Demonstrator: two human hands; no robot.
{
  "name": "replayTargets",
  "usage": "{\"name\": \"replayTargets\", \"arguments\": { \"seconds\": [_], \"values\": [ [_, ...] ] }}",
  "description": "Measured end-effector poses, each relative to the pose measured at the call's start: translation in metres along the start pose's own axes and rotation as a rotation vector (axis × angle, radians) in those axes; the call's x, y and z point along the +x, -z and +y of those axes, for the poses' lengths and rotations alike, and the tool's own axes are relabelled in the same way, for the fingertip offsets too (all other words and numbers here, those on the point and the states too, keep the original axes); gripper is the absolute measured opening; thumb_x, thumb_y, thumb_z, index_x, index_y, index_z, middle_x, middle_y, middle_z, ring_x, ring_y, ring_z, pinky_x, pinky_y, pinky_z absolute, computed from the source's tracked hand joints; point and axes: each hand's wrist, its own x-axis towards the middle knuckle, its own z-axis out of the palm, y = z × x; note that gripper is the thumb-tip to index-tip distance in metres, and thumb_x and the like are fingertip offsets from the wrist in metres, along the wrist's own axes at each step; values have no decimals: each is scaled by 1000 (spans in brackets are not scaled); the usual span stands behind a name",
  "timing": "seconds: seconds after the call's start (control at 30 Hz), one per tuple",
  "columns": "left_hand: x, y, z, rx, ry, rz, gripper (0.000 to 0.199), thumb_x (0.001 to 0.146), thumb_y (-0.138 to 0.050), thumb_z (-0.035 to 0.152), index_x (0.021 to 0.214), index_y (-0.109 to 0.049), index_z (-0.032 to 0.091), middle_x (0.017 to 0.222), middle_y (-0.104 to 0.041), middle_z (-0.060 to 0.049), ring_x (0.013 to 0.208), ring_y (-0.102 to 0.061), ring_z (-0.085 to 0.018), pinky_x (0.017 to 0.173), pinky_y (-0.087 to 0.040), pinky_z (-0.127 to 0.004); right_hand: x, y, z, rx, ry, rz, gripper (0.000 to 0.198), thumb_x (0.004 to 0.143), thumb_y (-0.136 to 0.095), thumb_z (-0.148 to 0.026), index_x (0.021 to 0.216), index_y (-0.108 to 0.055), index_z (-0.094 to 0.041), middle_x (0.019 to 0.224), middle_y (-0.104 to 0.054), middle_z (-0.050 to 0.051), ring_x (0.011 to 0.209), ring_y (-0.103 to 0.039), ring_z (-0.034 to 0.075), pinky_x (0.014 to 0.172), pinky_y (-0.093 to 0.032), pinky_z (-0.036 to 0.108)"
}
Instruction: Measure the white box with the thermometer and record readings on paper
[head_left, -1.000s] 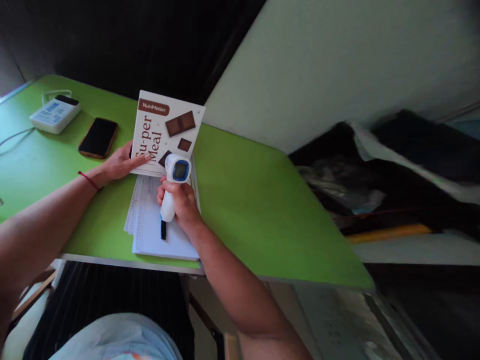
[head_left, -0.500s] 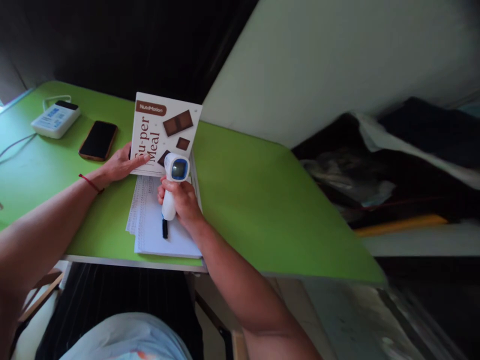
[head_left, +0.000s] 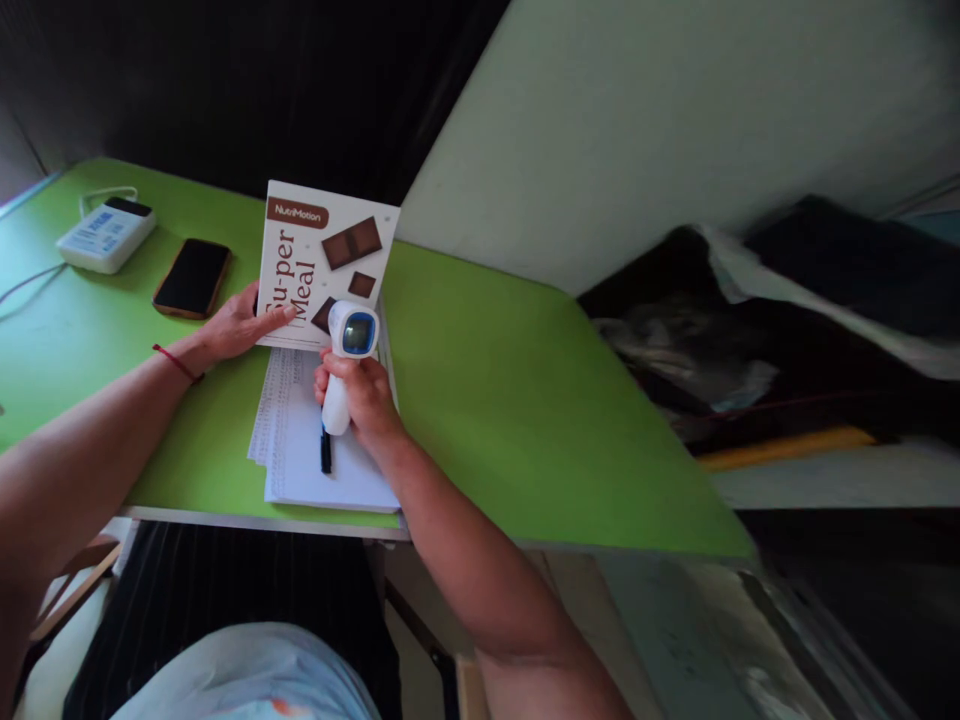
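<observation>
My left hand grips the lower left side of a white box printed "NutriMotion Su-per Meal" with brown chocolate pieces, its thumb across the front. The box is propped up with its printed face toward me. Closed round the handle of a white infrared thermometer is my right hand. The thermometer's blue-framed screen faces me, and its front end points at the box's lower right part. Below lie stacked white papers, some with writing, and a black pen partly hidden by the handle.
On the green table a phone lies left of the box. Farther left is a white device with a cable. A dark panel and pale wall stand behind. Shelves with bags and cloth are at the right.
The whole view has shifted slightly, so everything sits a little farther left. Both hands keep their hold, and the thermometer stays in front of the box.
</observation>
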Motion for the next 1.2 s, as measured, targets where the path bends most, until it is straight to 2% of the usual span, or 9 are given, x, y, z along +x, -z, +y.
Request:
{"name": "replayTargets", "arguments": {
  "seconds": [0.27,0.4,0.5,0.6,0.67,0.8,0.93,1.1,1.2],
  "values": [
    [-4,0,9,48,16,8,82,86,-67,87,129,-72,18,137,-77,-16,128,-71,-40,112,-57,-55,1,1,-3,-9,-8,2,40,65,-81,-55,82,-59,-26,56,-57,-8,50,-51,12,52,-42,29],
    [-4,3,13,175,30,58,77,88,-62,88,120,-78,20,131,-79,-14,125,-71,-42,112,-56,-57,0,9,-9,-62,25,0,38,66,-78,-55,82,-59,-26,58,-57,-7,51,-49,12,51,-40,29],
    [-3,5,12,180,72,84,72,84,-72,84,118,-78,21,127,-80,-13,121,-73,-40,111,-56,-58,2,25,-19,-129,133,91,31,67,-72,-52,78,-59,-26,59,-55,-7,52,-48,12,53,-39,30],
    [-2,6,9,37,122,92,72,80,-81,78,119,-77,18,124,-81,-15,113,-75,-38,105,-60,-59,7,47,-31,-298,228,263,31,67,-74,-52,76,-61,-25,63,-58,-5,59,-50,14,59,-40,31],
    [-1,6,8,-54,115,97,73,79,-85,76,120,-76,17,125,-81,-16,112,-76,-38,103,-62,-59,10,61,-36,-448,254,314,33,67,-75,-54,77,-65,-24,69,-63,-3,66,-55,16,67,-44,33],
    [1,9,4,-111,9,176,72,78,-87,74,122,-74,19,128,-80,-13,120,-74,-39,106,-61,-57,13,79,-40,-859,110,300,34,72,-75,-54,81,-73,-21,79,-74,5,76,-65,23,74,-48,38],
    [4,10,-5,-60,-71,221,68,83,-82,76,124,-72,22,127,-78,-12,124,-71,-38,106,-61,-53,13,78,-36,-1260,-55,300,31,77,-76,-46,90,-81,-18,94,-82,15,85,-73,30,75,-51,40],
    [10,11,-19,33,-118,225,70,83,-80,79,125,-72,24,121,-75,-12,126,-66,-37,111,-56,-57,11,71,-32,-1415,-84,276,37,83,-75,-46,104,-84,-18,110,-84,20,97,-79,36,79,-56,42],
    [11,11,-21,125,-139,205,71,84,-78,78,127,-73,22,123,-73,-14,126,-63,-40,116,-50,-59,10,69,-31,-1425,-101,250,32,81,-78,-46,97,-84,-20,104,-84,18,96,-80,36,77,-58,41]
  ]
}}
